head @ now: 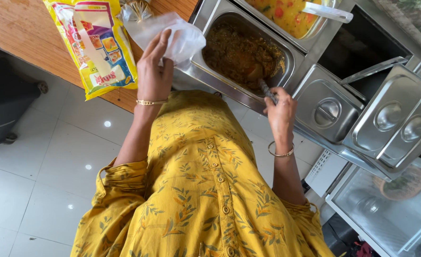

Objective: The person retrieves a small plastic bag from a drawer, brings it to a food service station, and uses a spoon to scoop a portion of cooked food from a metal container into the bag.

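My left hand (153, 71) holds a thin white plastic bag (175, 35) by its edge, just left of a steel tray (205, 21) filled with dark brown cooked food (236, 52). My right hand (279, 112) grips the handle of a spoon (263, 83) whose bowl is dug into that brown food near the tray's near right corner. Both wrists wear gold bangles. My yellow patterned dress fills the lower middle of the view.
A yellow printed packet (98, 45) lies on the wooden counter (15, 26) to the left. A second tray of orange curry (286, 14) with a white ladle sits behind. Steel lids (327, 112) cover more trays to the right. White floor tiles lie at lower left.
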